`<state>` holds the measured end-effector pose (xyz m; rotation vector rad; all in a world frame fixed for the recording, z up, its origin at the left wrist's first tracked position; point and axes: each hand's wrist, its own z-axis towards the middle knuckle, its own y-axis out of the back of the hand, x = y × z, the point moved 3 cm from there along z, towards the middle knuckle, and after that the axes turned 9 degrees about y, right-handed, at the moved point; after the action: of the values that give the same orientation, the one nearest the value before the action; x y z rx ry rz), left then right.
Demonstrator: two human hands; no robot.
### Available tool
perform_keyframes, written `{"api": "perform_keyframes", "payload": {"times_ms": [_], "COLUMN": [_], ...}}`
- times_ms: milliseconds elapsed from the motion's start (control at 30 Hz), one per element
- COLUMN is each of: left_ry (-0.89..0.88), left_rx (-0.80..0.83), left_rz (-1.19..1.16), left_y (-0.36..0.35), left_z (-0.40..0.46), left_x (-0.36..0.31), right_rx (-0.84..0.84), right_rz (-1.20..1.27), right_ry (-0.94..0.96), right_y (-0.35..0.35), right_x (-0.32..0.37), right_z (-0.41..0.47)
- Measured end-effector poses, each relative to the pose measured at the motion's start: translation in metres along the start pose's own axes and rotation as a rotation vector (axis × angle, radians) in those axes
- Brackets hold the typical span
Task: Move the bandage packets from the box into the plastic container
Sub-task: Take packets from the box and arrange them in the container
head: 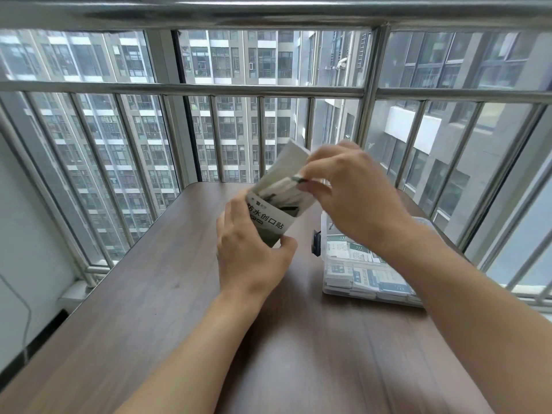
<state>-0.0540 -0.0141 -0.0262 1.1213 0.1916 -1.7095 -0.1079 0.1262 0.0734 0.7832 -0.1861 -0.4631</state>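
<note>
My left hand (251, 249) grips a green and white bandage box (270, 216), held tilted above the table with its flap open at the top. Above the box's open end, my right hand (349, 192) pinches a small stack of bandage packets (294, 182) that sticks out of the box. A clear plastic container (334, 289) lies on the table to the right, partly under my right forearm. It holds several green and white packets (367, 274) in rows.
The brown wooden table (179, 309) stands against a metal window railing (185, 88) at the back and right. A dark latch (316, 242) sits on the container's left side. A white wall and a cable are at the left.
</note>
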Motion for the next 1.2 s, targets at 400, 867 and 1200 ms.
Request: {"api": "perform_keyframes", "payload": {"times_ms": [400,867,1200], "left_ry": [0.249,0.323,0.726], "left_rx": [0.067,0.679,1.096], "left_rz": [-0.071,-0.872,-1.044], "left_y": [-0.002,0.015,0.006], "left_z": [0.004,-0.018,-0.028], "left_x": [0.018,-0.038,-0.041], "right_rx": [0.042,0.561,0.581], "right_rz": [0.772,0.980,0.802], "right_ry": [-0.450,-0.499,-0.404], "right_y": [0.019,0.015,0.004], "right_x": [-0.039,-0.046,-0.047], "right_z": [0.000,-0.017,-0.018]}}
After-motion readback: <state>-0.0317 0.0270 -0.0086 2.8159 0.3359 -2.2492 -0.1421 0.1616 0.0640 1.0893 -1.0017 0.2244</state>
